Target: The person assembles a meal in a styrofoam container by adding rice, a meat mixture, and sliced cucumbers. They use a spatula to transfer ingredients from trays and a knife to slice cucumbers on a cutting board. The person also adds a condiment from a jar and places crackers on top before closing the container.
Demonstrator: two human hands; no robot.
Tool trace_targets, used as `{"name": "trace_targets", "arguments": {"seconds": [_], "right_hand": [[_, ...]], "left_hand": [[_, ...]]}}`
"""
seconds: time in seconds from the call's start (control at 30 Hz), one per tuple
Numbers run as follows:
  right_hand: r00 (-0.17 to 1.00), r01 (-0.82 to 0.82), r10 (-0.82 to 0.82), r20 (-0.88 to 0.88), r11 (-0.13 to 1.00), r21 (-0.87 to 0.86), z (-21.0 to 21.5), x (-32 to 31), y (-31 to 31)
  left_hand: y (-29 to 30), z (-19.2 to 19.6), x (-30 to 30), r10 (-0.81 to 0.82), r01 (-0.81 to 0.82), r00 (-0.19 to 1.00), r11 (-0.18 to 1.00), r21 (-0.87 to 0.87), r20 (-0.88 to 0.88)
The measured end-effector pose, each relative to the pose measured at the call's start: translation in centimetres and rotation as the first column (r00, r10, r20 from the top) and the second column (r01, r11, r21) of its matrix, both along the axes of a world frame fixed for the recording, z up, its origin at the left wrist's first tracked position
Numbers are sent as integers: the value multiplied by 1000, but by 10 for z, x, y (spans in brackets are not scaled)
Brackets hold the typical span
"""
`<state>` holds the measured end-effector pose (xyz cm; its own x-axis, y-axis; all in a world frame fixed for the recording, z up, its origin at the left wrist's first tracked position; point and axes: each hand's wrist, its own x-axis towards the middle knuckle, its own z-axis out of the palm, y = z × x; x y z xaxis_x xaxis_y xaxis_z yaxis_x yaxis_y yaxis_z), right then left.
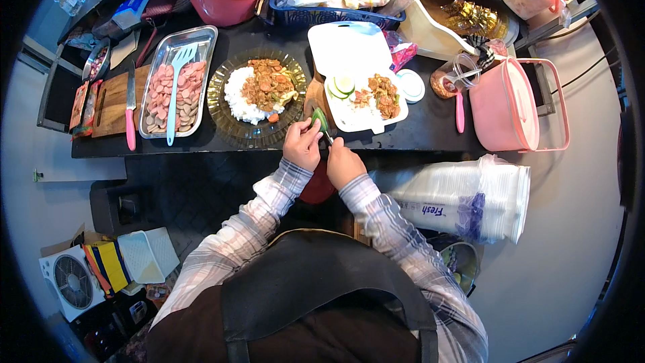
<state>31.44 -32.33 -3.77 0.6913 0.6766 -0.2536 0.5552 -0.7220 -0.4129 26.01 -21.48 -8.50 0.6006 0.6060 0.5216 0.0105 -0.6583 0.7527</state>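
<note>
Fingers of left hand pinch a green cucumber piece; right hand grips a small knife against it, at the bench front edge. Glass plate of rice and topping looks done. White foam box has rice, topping, two cucumber slices; more slicing likely left. Bench crowded, free room only near the front edge.

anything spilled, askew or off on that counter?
Nothing stands out. Plate of rice and open white box sit flat, food inside; sausage tray is tidy. Left hand and right hand work a green vegetable.
</note>
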Motion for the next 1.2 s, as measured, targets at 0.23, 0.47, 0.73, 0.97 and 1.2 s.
{"name": "trace_targets", "arguments": {"seconds": [0.23, 0.47, 0.73, 0.97, 1.2], "right_hand": [[1000, 10, -10, 22, 1000, -15, -20, 3, 2], [990, -69, 96, -102, 968, 243, -32, 33, -12], [987, -94, 86, 134, 994, 60, 16, 2, -14], [988, -74, 68, 139, 997, 36, 14, -9, -17], [995, -35, 26, 93, 995, 98, 9, -8, -9]], "left_hand": [[-2, 0, 1, 44, -43, 999, 998, -41, 30], [-3, 4, 2, 91, -88, 995, 993, -84, 31], [-4, -2, 1, 95, -87, 993, 988, -130, 64], [-5, -3, 2, 97, -86, 993, 985, -148, 66], [-5, 3, 2, 74, -62, 996, 980, -189, 55]]}}
